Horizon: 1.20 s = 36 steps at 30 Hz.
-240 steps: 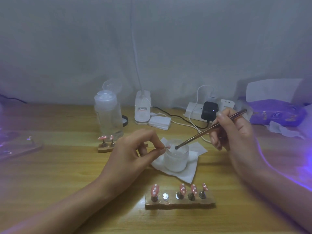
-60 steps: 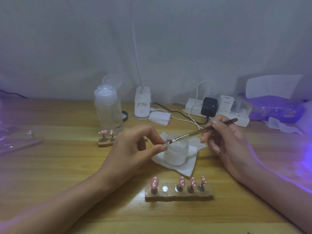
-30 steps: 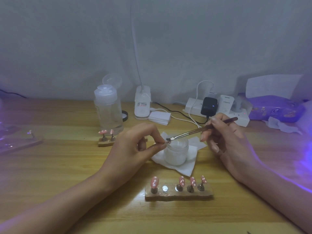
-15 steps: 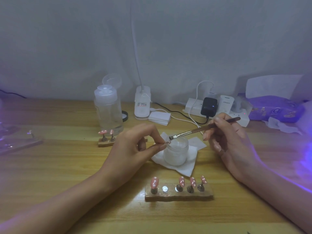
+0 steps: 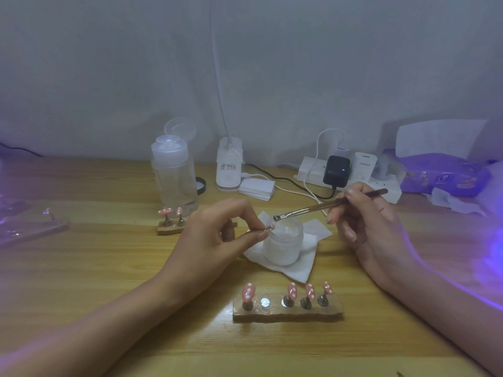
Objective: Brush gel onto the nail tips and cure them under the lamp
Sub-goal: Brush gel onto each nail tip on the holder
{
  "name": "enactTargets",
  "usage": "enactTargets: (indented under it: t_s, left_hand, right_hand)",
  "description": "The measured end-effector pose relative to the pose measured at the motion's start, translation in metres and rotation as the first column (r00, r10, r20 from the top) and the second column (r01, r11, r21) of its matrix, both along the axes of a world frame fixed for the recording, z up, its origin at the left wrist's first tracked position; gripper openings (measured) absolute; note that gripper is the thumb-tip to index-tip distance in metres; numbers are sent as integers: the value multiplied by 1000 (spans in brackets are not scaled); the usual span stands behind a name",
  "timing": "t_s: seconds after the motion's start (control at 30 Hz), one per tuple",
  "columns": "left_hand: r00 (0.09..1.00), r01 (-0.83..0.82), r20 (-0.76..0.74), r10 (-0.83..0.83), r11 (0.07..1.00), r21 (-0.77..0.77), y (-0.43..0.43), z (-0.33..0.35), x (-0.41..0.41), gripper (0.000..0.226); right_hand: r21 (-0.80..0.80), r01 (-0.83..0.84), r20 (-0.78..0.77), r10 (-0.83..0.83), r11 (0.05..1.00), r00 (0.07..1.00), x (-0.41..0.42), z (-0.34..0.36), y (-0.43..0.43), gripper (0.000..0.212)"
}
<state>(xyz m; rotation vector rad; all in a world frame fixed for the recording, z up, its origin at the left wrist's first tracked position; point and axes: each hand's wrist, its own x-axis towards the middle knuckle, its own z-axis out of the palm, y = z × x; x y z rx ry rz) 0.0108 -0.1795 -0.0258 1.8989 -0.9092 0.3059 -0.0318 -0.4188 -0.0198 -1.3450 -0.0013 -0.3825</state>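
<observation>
My left hand (image 5: pixel 217 238) pinches a small pink nail tip (image 5: pixel 270 227) between thumb and forefinger, just left of a frosted white gel jar (image 5: pixel 283 244). A thin brush (image 5: pixel 326 205) is held like a pen in my right hand (image 5: pixel 367 221); its bristles hover over the jar's rim, a little above and right of the nail tip. Near me a wooden holder (image 5: pixel 287 312) carries several pink dotted nail tips on stands, with one bare magnet spot. A smaller holder (image 5: pixel 170 228) with two tips sits behind my left hand.
The jar rests on a white tissue (image 5: pixel 299 268). At the back stand a clear pump bottle (image 5: pixel 174 175), a white lamp base (image 5: pixel 229 167), a power strip with chargers (image 5: pixel 351 172) and a purple wipes pack (image 5: pixel 443 174). Purple light glows at the right edge. A clear tray (image 5: pixel 30 224) lies far left.
The brush tip has lifted off the held nail tip and now hovers slightly up and right over the jar. My left hand has stayed in place.
</observation>
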Motion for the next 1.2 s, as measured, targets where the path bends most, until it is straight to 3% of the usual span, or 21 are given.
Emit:
enactTargets:
  t_s: [0.1,0.23,0.37,0.5,0.63,0.83,0.97,1.2]
  left_hand:
    - [1000,6,-19,-6,1000,1,1,0,0,9]
    - [999,7,-49,-7,1000,-13,1,1,0,11]
    - [998,12,-65,-13,1000,-19,0,1,-2,15]
    - [998,11,-62,-12,1000,-17,-1,1,-1,19]
    - [998,5,-62,-6,1000,-10,0,1,-2,15]
    - [998,11,-67,-12,1000,-17,0,1,0,12]
    - [998,19,-56,-19,1000,-15,0,1,-1,14]
    - [999,17,-48,-18,1000,-10,-1,2,-2,16]
  right_hand:
    - [-49,-44,9,45,998,999,0,1,2,24]
    - [2,12,-13,-12,1000,1000,1,-1,0,40]
    - [-28,-28,11,29,999,1000,0,1,2,22]
    - [7,19,-10,-19,1000,1000,2,-1,-1,36]
    - [-27,-38,25,38,999,999,1,0,1,23]
    - [5,-4,12,4,1000,1000,1,-1,-1,28]
    - [-48,-54,24,55,997,998,1,0,2,21]
    - [-83,-42,41,46,996,998,1,-3,-1,30]
